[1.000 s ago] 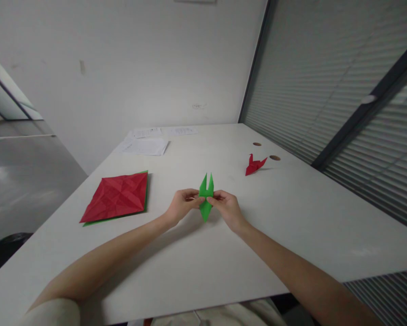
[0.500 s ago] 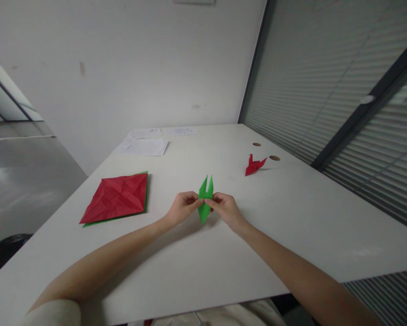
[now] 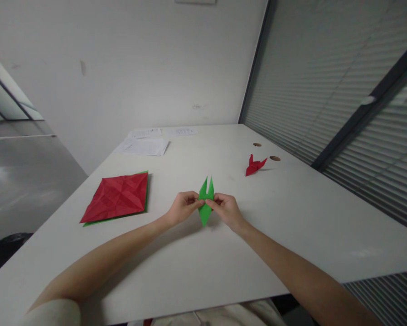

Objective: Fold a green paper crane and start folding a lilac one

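A green folded origami paper [image 3: 205, 215] is held just above the table, with two narrow points at its far end and one broader point toward me. My left hand [image 3: 185, 207] pinches its left edge between thumb and fingers. On the right edge, my right hand [image 3: 226, 209] grips it the same way, and the two thumbs nearly meet across the paper's middle. The fingers behind the paper are partly hidden. Beyond my right hand stands a red origami crane [image 3: 255, 165].
Creased red paper [image 3: 118, 197] lies over green paper [image 3: 147, 199] on the white table [image 3: 203, 271], to my left. Printed sheets [image 3: 144, 146] rest at the far left. Two round holes [image 3: 274, 158] pierce the table near the blinds [image 3: 326, 90] on the right.
The green paper's near, broad point looks slightly lower and wider. Both hands keep their hold in almost the same place.
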Demonstrator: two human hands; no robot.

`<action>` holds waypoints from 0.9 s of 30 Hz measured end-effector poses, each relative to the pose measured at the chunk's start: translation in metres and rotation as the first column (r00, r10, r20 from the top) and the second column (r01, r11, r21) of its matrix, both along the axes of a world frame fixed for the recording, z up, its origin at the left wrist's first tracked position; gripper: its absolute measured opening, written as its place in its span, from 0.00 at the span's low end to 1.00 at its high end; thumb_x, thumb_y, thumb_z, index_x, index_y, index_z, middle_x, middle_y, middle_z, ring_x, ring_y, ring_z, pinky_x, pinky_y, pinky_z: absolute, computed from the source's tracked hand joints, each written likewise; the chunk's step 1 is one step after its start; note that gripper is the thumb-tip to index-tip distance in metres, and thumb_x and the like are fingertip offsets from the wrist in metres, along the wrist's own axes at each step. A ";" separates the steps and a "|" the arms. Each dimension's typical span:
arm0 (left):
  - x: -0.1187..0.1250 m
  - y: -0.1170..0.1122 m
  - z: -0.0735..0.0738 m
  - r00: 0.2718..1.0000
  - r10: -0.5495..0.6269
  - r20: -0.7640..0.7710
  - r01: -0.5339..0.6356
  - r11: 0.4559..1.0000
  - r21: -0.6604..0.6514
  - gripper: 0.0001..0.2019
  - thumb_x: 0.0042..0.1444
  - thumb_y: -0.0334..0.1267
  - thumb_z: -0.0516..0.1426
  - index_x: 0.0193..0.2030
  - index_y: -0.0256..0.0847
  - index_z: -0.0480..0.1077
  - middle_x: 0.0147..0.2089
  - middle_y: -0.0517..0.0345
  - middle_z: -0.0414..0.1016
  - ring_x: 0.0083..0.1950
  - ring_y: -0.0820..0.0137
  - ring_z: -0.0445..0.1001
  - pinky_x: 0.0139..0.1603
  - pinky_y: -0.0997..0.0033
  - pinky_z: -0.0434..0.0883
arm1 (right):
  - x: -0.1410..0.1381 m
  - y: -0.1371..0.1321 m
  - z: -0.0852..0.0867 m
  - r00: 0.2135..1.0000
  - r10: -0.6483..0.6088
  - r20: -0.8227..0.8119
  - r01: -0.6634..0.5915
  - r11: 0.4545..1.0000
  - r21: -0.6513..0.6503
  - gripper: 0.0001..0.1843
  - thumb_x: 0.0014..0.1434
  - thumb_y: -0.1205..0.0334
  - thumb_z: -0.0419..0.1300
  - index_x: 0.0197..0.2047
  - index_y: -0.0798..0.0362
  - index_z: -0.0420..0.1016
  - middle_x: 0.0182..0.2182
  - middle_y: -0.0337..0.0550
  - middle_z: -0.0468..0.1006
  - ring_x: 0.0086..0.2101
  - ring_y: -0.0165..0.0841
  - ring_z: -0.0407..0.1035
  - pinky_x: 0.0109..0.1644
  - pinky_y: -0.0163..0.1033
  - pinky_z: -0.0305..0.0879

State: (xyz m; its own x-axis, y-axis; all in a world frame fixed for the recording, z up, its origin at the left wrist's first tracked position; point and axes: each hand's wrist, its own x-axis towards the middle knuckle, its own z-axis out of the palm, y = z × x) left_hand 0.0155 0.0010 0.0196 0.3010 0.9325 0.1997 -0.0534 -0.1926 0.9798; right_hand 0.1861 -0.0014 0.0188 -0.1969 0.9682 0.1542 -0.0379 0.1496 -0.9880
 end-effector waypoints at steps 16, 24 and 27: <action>-0.003 0.001 0.003 0.999 -0.028 0.019 0.030 0.994 -0.106 0.19 0.41 0.49 0.68 0.24 0.34 0.70 0.24 0.58 0.76 0.27 0.70 0.75 0.30 0.72 0.70 | 0.002 0.004 -0.001 0.999 0.029 0.024 -0.028 0.998 -0.063 0.24 0.36 0.42 0.71 0.19 0.53 0.68 0.17 0.37 0.71 0.21 0.29 0.65 0.26 0.36 0.62; 0.000 -0.006 0.003 0.986 -0.165 -0.009 0.160 0.971 -0.177 0.20 0.41 0.44 0.69 0.38 0.32 0.74 0.35 0.50 0.80 0.36 0.66 0.79 0.41 0.66 0.73 | 0.002 0.003 0.002 0.999 -0.042 -0.001 0.042 0.996 -0.073 0.24 0.38 0.42 0.70 0.18 0.54 0.69 0.17 0.38 0.72 0.20 0.29 0.65 0.26 0.36 0.61; 0.001 -0.008 -0.001 0.985 -0.172 -0.030 0.161 0.960 -0.230 0.18 0.42 0.46 0.68 0.33 0.32 0.75 0.28 0.53 0.79 0.28 0.70 0.76 0.35 0.69 0.73 | 0.002 0.003 0.002 0.997 -0.046 -0.057 0.041 0.995 -0.090 0.23 0.40 0.44 0.70 0.21 0.55 0.70 0.19 0.39 0.73 0.22 0.28 0.66 0.28 0.35 0.61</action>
State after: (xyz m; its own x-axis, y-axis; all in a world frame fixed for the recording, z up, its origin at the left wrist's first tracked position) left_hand 0.0166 -0.0067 0.0187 0.4600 0.8875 -0.0291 -0.0169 0.0415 0.9990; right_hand 0.1882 0.0012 0.0208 -0.1475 0.9860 0.0774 -0.0919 0.0643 -0.9937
